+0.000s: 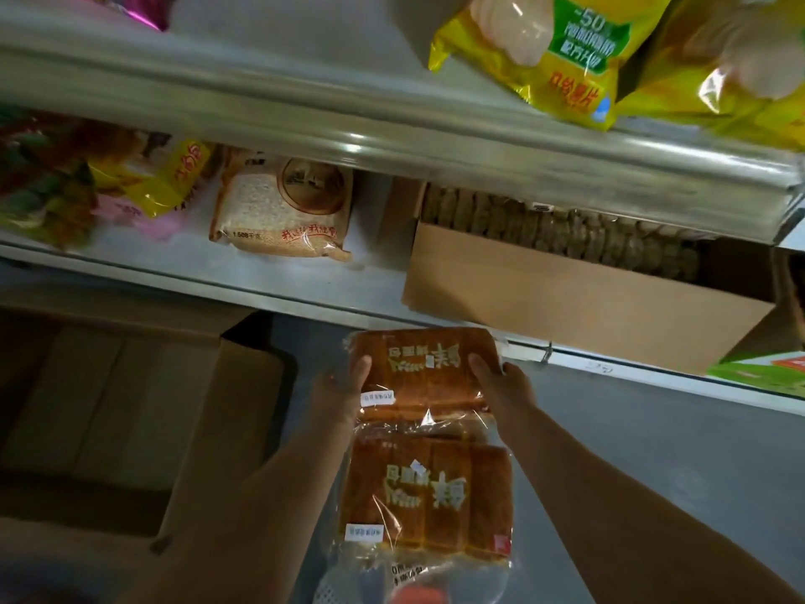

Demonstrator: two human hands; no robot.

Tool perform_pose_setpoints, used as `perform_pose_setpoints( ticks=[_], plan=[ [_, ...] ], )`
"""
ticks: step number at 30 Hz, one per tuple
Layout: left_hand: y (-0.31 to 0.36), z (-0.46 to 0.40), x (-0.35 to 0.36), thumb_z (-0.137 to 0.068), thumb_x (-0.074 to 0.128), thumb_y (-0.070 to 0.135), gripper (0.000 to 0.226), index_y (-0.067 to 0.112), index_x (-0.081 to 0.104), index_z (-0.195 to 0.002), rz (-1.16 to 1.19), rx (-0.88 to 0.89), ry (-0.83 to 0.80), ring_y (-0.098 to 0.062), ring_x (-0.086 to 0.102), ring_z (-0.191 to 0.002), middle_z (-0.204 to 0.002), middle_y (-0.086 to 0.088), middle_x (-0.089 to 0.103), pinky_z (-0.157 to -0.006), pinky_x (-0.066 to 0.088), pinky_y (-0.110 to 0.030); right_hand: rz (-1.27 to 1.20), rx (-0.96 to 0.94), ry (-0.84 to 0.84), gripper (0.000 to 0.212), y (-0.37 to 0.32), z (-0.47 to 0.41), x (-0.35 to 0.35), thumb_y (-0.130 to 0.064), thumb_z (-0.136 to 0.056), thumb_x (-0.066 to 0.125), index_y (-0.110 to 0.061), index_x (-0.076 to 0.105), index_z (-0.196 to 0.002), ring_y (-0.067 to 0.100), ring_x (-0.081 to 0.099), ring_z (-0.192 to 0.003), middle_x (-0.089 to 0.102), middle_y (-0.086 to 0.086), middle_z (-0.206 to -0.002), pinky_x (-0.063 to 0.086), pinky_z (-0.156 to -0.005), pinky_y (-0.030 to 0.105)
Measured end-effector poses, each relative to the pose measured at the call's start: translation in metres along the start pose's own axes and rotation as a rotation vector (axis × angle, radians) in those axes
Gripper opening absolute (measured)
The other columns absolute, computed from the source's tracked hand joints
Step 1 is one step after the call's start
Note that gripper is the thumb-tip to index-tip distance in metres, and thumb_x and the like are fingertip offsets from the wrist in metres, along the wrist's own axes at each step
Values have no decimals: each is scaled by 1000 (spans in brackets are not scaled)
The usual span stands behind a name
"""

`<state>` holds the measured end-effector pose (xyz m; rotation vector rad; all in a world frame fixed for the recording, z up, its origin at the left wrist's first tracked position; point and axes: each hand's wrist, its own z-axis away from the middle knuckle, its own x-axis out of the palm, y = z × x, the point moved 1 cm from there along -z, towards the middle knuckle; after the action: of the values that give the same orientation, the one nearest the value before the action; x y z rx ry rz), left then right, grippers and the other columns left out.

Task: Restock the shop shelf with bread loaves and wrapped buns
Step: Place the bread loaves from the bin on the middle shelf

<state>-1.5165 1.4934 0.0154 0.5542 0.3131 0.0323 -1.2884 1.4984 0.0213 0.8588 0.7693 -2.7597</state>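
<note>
Two clear-wrapped brown bread loaves are stacked in front of me, just below the edge of the middle shelf (pixel 279 281). My left hand (pixel 337 392) grips the left side of the upper bread loaf (pixel 424 368), thumb on top. My right hand (pixel 501 381) grips its right side, thumb on top too. The lower bread loaf (pixel 427 499) lies nearer me between my forearms, partly under the upper one. More wrapped packs show dimly beneath it at the bottom edge.
On the middle shelf stand a rice bag (pixel 283 207), colourful snack packs (pixel 109 185) at left and an open cardboard box (pixel 579 294) of wrapped goods at right. Yellow chip bags (pixel 566 54) sit on the upper shelf. An open cardboard carton (pixel 130 411) stands on the floor at left.
</note>
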Motion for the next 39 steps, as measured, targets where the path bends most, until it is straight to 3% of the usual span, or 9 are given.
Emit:
perform_pose_setpoints(
  ticks=[3,6,11,14,18,22,27,35,39],
  plan=[
    [-6,-3,0,-87,71,49,48,6,65,-106,-47,22,-52,-14,65,-76,-97,-7,69,-57,51,-16,18,3,-22,58,3,-7,6,-59,-93,58,-10,62,-125,28,63,-96,67,8,-101,53,-92,42],
    [-9,-5,3,-84,74,48,34,15,65,-85,-25,13,-68,-21,70,-74,-83,-5,71,-61,54,-26,-15,18,-11,57,5,-9,10,-60,-91,61,-12,61,-123,29,64,-96,68,7,-101,53,-93,44],
    [-5,-1,-1,-49,80,75,71,22,66,-94,97,-19,-112,-29,71,-94,-98,-7,74,-94,54,-52,-56,5,14,61,2,1,6,-62,-85,67,-16,61,-123,29,64,-100,69,6,-106,53,-95,46],
    [4,16,-8,-71,80,60,46,22,63,-90,158,-38,-132,-29,67,-97,-112,-14,71,-101,51,-54,-61,-6,31,62,0,16,-1,-63,-83,69,-18,63,-124,30,64,-103,70,5,-108,52,-92,42],
    [19,43,-22,-86,73,49,33,19,62,-92,144,-75,-97,-35,67,-108,-114,-14,70,-94,54,-50,-126,-15,63,64,-6,49,-16,-63,-80,72,-21,64,-127,30,64,-105,70,4,-111,52,-94,43],
    [38,82,-44,-87,71,49,39,14,56,-96,68,-43,-73,-19,63,-76,-88,-3,65,-60,46,-29,-174,-30,78,63,-16,88,-36,-60,-81,73,-22,62,-131,31,64,-110,70,6,-120,52,-98,44],
    [64,141,-84,-72,76,68,80,7,59,-121,12,-30,-75,-30,68,-94,-109,-13,69,-93,56,-45,-366,-63,43,50,-32,149,-66,-39,-81,82,-17,66,-123,30,67,-100,71,5,-113,56,-92,46],
    [96,268,-139,-79,74,61,62,19,46,-114,126,-16,-111,-19,58,-76,-102,-6,58,-78,47,-38,-502,-227,-37,36,-69,262,-125,-29,-84,81,-22,66,-116,15,64,-84,69,1,-106,51,-67,29],
    [105,340,-158,-63,83,69,83,20,48,-121,286,40,-144,-25,67,-88,-111,-4,64,-84,54,-42,-613,-313,-58,40,-87,324,-165,-25,-86,79,-16,65,-121,5,58,-80,66,1,-104,45,-58,21]
  ],
)
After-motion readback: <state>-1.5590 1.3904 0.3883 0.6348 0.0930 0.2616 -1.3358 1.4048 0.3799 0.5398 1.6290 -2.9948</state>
